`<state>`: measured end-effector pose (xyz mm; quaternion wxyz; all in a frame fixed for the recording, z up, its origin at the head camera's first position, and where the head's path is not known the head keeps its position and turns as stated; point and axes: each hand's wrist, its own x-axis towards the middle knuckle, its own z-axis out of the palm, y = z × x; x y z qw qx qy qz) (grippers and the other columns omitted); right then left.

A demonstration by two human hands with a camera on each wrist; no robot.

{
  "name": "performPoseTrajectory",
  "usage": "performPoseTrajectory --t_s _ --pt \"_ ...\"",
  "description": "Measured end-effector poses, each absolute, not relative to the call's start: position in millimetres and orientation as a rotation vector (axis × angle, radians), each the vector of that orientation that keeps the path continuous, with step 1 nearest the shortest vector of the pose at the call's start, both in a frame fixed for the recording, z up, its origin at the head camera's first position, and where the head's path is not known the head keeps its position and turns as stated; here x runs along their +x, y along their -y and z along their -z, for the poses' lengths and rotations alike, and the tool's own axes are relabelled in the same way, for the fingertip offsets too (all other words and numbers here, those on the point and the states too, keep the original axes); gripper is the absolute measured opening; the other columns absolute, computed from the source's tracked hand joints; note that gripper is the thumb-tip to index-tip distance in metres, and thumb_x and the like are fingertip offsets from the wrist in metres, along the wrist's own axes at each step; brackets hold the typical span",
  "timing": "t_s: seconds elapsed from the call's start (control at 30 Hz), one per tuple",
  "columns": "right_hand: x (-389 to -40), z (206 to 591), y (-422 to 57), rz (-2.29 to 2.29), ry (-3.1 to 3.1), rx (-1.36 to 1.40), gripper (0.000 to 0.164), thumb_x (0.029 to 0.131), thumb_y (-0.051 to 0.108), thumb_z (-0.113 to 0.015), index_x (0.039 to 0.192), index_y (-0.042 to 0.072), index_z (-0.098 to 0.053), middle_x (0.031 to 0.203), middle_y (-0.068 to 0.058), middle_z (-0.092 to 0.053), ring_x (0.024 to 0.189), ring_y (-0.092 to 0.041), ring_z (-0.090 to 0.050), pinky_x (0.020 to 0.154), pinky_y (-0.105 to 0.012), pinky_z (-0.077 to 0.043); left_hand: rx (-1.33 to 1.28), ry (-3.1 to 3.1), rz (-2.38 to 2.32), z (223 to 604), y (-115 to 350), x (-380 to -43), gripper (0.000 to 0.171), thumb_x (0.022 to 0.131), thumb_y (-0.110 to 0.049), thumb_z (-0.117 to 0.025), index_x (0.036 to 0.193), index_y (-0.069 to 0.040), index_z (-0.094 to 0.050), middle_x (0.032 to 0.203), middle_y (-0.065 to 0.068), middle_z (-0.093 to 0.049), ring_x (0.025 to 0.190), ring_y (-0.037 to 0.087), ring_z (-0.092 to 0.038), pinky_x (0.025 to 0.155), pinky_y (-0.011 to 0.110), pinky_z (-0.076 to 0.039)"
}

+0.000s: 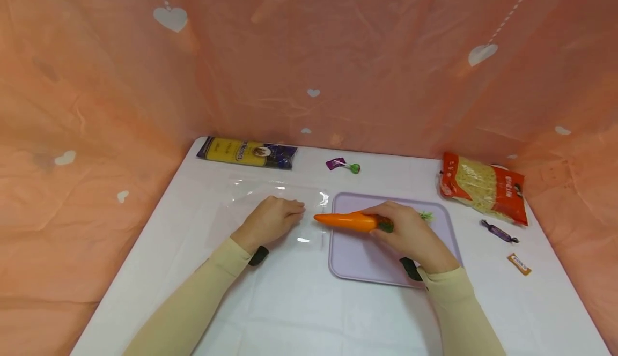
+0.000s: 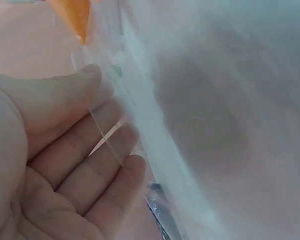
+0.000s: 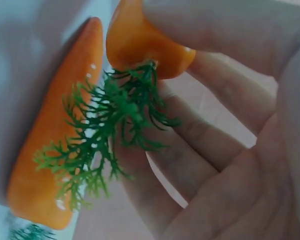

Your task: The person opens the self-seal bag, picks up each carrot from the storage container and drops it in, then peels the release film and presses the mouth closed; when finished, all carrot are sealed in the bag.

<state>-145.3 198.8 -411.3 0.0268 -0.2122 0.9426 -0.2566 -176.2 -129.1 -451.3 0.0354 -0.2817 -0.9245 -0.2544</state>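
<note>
My right hand [image 1: 407, 232] grips an orange carrot [image 1: 345, 221] by its leafy end, over the tray's left part, its tip pointing left. Green leaves [image 3: 122, 102] hang from that carrot in the right wrist view. A second carrot [image 3: 55, 135] lies beside it there; in the head view my right hand hides most of it. On the left, my left hand [image 1: 270, 221] pinches the edge of a clear plastic bag [image 1: 309, 230] lying on the table. Seen from the left wrist, the film [image 2: 140, 120] runs across the fingers, and the held carrot's tip is near the thumb.
The lilac tray [image 1: 359, 270] lies under my right hand. Behind are a yellow-and-blue pasta packet [image 1: 236, 151], a green lollipop [image 1: 354, 168] and a purple wrapper [image 1: 335, 163]. To the right are a red pasta bag [image 1: 483, 187], a purple-wrapped candy [image 1: 499, 231] and an orange-wrapped candy [image 1: 519, 264].
</note>
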Motion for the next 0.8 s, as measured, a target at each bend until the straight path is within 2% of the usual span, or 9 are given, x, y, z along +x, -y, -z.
performPoseTrajectory --t_s 0.47,0.8 --pt "-148 426 -185 0.906 -2.875 -0.705 0.039 0.089 0.023 -0.079 0.125 0.034 -0.069 0.121 0.013 -0.068 0.113 -0.012 -0.063 0.105 -0.042 -0.053 -0.790 2.869 0.983 434 139 -176 0.026 0.095 -0.018 -0.071 0.121 -0.013 -0.075 0.123 0.001 -0.074 0.119 0.018 -0.068 0.102 0.039 -0.055" --pt "-165 433 -147 0.970 -2.747 -0.641 0.038 0.089 0.026 -0.079 0.125 0.031 -0.070 0.121 0.010 -0.069 0.115 -0.016 -0.062 0.109 -0.046 -0.049 -0.785 2.878 0.980 430 140 -177 0.026 0.096 -0.022 -0.071 0.119 -0.013 -0.076 0.122 0.001 -0.074 0.121 0.020 -0.067 0.104 0.041 -0.053"
